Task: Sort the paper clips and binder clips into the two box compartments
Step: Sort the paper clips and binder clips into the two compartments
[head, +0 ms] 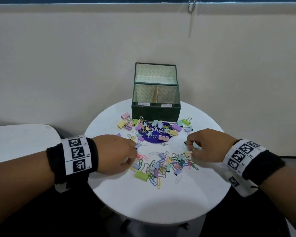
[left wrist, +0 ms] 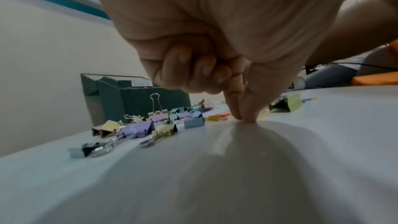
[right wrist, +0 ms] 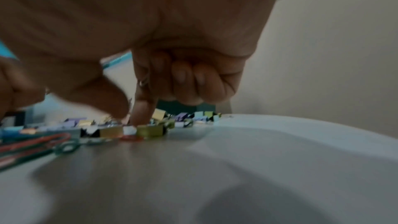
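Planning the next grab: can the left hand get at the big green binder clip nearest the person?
Probably yes. The green binder clip lies at the pile's near edge, just right of the left hand, nothing stacked on it, though that hand's fingertips are pinched down at the table.

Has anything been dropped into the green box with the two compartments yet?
No: in the head view both compartments of the open dark green cardboard box look bare, and the pastel clips lie on the round white table.

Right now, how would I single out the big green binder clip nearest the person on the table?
Start at the round white table and find the loose pile of clips between the two hands. At that pile's near left edge lies the large green binder clip. It is larger than the small pastel clips around it, and coloured paper clips lie just right of it.
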